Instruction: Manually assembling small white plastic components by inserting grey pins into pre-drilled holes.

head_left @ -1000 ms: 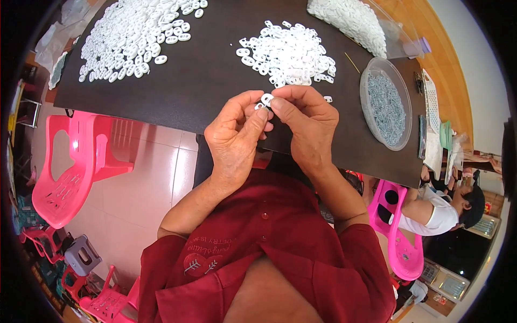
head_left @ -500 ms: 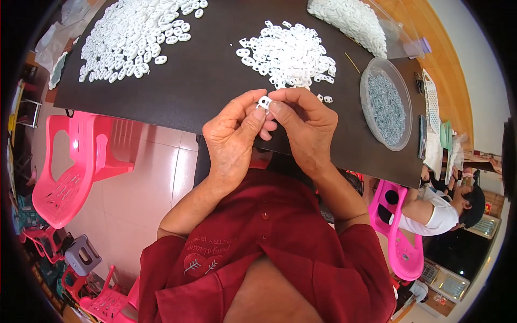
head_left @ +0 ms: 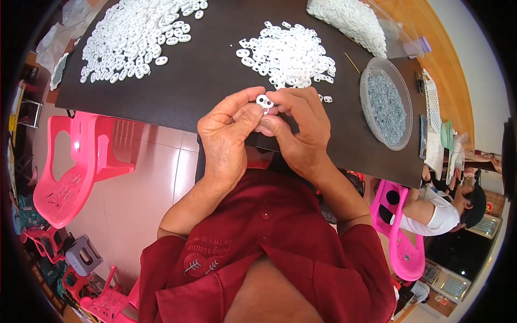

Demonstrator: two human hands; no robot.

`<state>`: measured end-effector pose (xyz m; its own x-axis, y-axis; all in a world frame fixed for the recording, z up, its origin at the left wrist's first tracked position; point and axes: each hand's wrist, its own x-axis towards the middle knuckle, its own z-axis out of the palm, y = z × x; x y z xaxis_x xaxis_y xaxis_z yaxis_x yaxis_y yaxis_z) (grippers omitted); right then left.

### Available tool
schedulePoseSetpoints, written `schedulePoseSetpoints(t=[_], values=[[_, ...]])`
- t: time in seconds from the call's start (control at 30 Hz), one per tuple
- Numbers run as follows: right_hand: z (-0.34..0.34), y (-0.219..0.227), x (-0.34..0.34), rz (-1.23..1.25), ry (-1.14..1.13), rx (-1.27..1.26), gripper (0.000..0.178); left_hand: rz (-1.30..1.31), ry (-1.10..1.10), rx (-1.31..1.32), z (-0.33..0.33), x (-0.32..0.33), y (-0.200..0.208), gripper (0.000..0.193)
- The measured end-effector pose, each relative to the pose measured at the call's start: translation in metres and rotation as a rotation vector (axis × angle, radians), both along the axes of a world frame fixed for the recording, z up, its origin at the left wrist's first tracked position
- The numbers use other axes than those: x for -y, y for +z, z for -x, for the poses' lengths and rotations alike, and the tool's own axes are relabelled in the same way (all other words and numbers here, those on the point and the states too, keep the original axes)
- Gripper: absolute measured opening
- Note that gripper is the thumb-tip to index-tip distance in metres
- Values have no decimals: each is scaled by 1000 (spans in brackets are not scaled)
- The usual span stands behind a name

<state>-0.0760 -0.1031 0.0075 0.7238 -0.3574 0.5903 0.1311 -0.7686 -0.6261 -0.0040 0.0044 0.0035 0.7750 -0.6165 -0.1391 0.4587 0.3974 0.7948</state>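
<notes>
Both hands, left hand (head_left: pixel 226 137) and right hand (head_left: pixel 301 132), pinch one small white plastic piece (head_left: pixel 264 102) at the dark table (head_left: pixel 215 81) edge; white pile (head_left: pixel 288 54) at twelve o'clock.

Left hand (head_left: pixel 229 137) and right hand (head_left: pixel 299 132) meet above the near edge of a dark table (head_left: pixel 204 81), pinching one small white plastic piece (head_left: pixel 264 102) between their fingertips. Behind lies a heap of white pieces (head_left: pixel 288 54); a round clear tub (head_left: pixel 385 105) stands right.
</notes>
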Motion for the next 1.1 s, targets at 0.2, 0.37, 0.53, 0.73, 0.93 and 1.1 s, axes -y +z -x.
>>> schedulePoseSetpoints(t=[0.2,0.37,0.53,0.73,0.93,1.1], values=[[-2,-4,2,74,-12,76,29,0,-14,-41,0,-1,0,23],[1,-6,6,96,1,77,31,-31,-20,76,-2,-1,-7,23],[-3,-2,3,102,39,95,30,14,-8,2,-1,-1,-3,20],[-5,-4,6,170,4,119,31,26,17,-97,-1,2,9,21],[-2,-5,6,102,16,99,31,14,-19,92,-3,-1,-4,21],[-1,-2,2,12,16,85,31,54,-30,194,-8,-2,-12,23]])
